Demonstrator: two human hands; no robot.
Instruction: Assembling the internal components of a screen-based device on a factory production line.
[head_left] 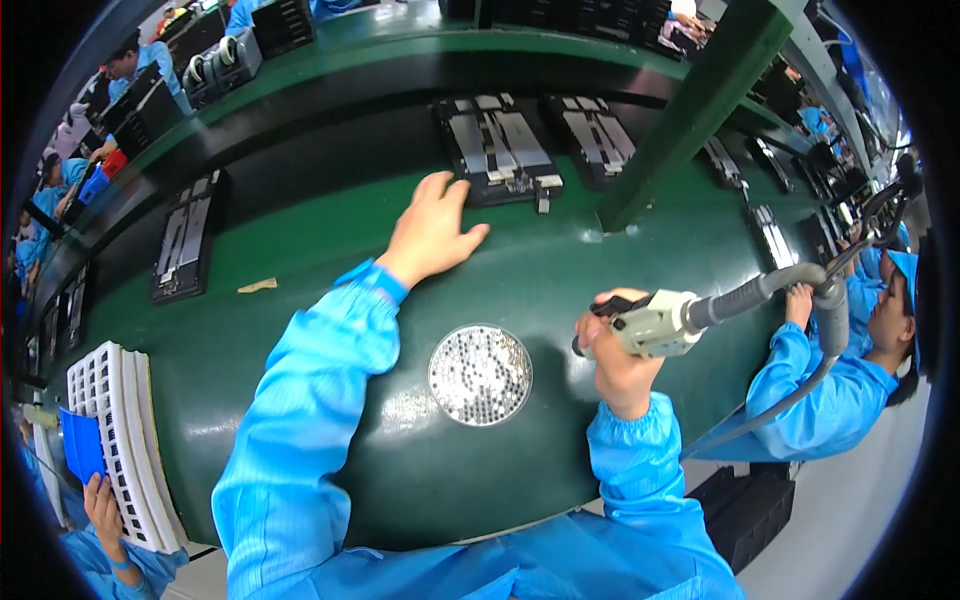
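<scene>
My left hand reaches forward over the green bench with its fingers spread and nothing in them. Just beyond its fingertips lies an opened tablet-like device, black-framed with grey battery strips and a small connector at its near edge. My right hand is wrapped round a pale green electric screwdriver, held sideways above the bench. A grey cable runs from the tool's back end toward the upper right. Between my forearms sits a round tray filled with small shiny pieces, probably screws. The screwdriver's tip is hidden by my fingers.
More opened devices lie along the dark strip, including one beside the first and one at left. A green post rises at the right. White stacked trays stand at left near another person's hand. A co-worker sits right.
</scene>
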